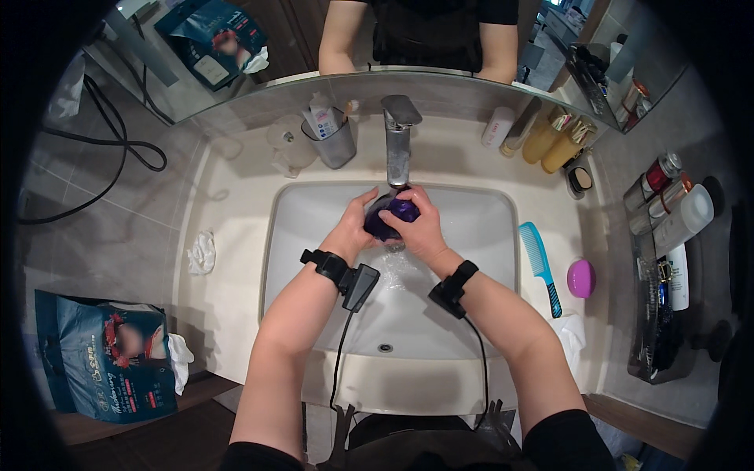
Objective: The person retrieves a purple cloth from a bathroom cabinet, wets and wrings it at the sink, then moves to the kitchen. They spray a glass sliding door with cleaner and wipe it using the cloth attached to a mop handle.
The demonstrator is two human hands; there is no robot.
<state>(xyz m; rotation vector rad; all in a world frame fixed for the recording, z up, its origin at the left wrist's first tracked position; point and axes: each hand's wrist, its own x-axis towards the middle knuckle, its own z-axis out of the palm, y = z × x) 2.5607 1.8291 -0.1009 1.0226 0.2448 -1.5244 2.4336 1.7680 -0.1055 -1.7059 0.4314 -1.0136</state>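
Observation:
Beneath the faucet, both hands hold a glossy dark purple, rounded object over the white sink basin. My left hand cups it from the left, thumb raised along its far side. From the right, my right hand grips it with the thumb across its top and the fingers curled over the far edge. The fingers hide part of the object, so its exact kind is unclear. Water runs down below the hands and splashes in the basin.
A grey cup with a tube and toothbrush stands behind left. At right lie a blue comb, a magenta oval item and a white cloth. Bottles line the back right. A tissue bag hangs left.

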